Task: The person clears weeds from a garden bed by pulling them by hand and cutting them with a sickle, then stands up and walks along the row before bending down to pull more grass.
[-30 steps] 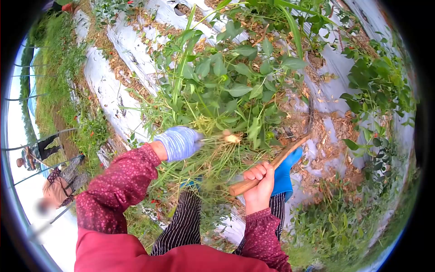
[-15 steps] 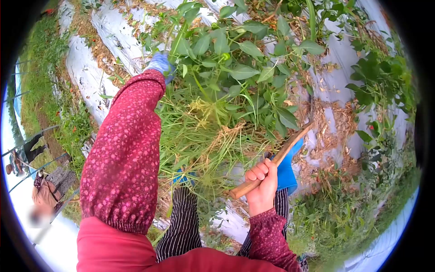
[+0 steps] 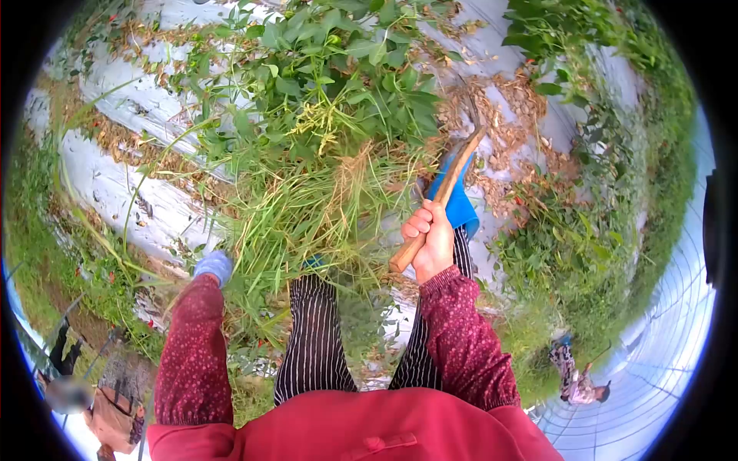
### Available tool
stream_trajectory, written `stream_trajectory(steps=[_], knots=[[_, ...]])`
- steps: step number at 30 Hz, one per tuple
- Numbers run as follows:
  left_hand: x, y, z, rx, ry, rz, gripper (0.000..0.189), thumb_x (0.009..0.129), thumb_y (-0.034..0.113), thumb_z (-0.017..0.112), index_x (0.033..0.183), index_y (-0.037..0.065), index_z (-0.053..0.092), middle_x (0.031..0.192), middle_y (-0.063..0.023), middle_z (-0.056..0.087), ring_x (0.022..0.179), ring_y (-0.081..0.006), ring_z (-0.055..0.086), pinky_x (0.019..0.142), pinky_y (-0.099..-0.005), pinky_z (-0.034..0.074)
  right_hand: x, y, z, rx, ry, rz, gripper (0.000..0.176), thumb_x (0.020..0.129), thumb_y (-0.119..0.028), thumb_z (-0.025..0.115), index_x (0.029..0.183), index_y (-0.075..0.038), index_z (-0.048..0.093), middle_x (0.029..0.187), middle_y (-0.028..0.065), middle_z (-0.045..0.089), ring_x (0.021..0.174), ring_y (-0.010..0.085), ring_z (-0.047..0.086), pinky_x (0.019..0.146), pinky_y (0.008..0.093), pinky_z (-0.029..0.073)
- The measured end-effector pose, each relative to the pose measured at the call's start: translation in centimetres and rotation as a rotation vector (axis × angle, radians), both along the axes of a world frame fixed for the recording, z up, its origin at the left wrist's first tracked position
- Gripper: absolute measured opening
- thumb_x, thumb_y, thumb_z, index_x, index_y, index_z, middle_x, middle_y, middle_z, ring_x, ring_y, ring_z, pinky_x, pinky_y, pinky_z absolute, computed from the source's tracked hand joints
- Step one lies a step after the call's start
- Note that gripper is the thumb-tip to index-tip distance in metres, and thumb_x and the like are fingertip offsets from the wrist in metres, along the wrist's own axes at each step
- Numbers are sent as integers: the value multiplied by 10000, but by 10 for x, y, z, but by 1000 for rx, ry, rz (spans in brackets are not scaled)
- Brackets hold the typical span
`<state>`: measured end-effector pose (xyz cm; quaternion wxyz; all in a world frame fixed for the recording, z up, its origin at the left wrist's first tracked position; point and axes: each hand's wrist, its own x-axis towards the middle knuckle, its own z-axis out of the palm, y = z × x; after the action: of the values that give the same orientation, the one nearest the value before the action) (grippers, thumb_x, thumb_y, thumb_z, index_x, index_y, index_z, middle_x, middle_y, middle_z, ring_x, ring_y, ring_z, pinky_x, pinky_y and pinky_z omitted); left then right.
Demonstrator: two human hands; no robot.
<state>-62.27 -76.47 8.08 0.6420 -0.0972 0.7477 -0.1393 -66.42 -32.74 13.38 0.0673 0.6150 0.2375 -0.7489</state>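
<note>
My right hand (image 3: 432, 238) is bare and wrapped round the wooden handle of a sickle (image 3: 461, 160). Its thin dark curved blade points away from me, over dry leaves. My left hand (image 3: 214, 266), in a blue glove, is low on the left beside a heap of cut or flattened grass (image 3: 284, 211). Long, partly blurred grass blades (image 3: 123, 230) run out from it to the left; it appears closed on them, though its fingers are mostly hidden. Beyond the heap stands a leafy green plant (image 3: 338, 69).
Pale plastic sheeting (image 3: 154, 200) with dry leaves covers the rows. My blue boot (image 3: 463, 207) is beneath the sickle. More plants (image 3: 561, 238) grow at the right. One person (image 3: 580, 380) is at the lower right, others at the lower left (image 3: 115, 411).
My left hand has come back from the leafy plant, down and left towards me, with long grass blades trailing by it. My right hand keeps the sickle; the view has shifted.
</note>
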Motion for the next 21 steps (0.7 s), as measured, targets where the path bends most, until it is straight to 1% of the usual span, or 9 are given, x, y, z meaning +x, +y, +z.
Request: stream_trajectory(steps=[3,6,9,11,13,15,17,19,21], knots=[[-16,22,63,70,26,71,356,890,302,445,1070,59,633,1097,-210,608,1037,-348,584,894,-428,459,40,-1,33,8,23,-68,145,860,-117,511,791,-115,384,619,-40,340,481,82,330,440,262,318],[0,-30,51,221,140,-62,358,889,331,449,1044,65,632,1044,-228,617,983,-372,595,867,-439,467,79,-10,82,32,26,-105,120,863,-95,489,805,-105,385,628,-36,356,479,81,345,430,258,330],[-28,-7,114,326,286,-82,337,880,325,490,971,26,617,958,-251,616,939,-419,577,817,-451,466,97,-33,116,34,-8,-125,102,853,-101,495,831,-93,396,628,-27,377,475,82,367,417,256,347],[-36,1,140,479,357,-40,317,873,316,526,908,15,616,854,-245,621,827,-416,591,736,-445,471,105,-56,111,10,12,-165,86,850,-94,506,848,-74,422,631,-16,418,471,89,395,406,261,366],[-33,-3,145,582,384,-128,296,840,301,582,859,7,605,748,-244,604,733,-411,589,657,-445,460,99,-73,122,-119,74,-260,67,880,-80,493,856,-77,430,610,-35,389,469,79,380,407,254,355],[-33,0,148,643,380,-178,292,795,290,628,847,4,607,745,-238,608,718,-414,589,633,-445,457,107,-85,126,-244,118,-307,100,884,-101,505,814,-95,433,604,-33,404,464,79,388,416,252,363],[-36,4,156,699,374,-160,269,736,248,665,791,-8,604,693,-232,592,661,-387,593,602,-433,455,127,-95,121,-222,123,-169,111,878,-108,516,802,-90,438,604,-32,414,463,75,401,397,255,366],[-51,37,194,728,356,-155,257,712,228,671,762,-13,598,663,-227,579,616,-357,583,576,-421,445,142,-97,127,-223,120,-132,119,873,-112,528,800,-85,438,612,-29,423,463,69,404,388,250,370],[-58,57,210,737,324,-153,246,689,209,677,732,-18,592,632,-223,566,571,-328,574,549,-409,435,154,-89,123,-241,113,-119,117,871,-112,531,808,-84,436,617,-29,427,465,65,407,388,246,374]])
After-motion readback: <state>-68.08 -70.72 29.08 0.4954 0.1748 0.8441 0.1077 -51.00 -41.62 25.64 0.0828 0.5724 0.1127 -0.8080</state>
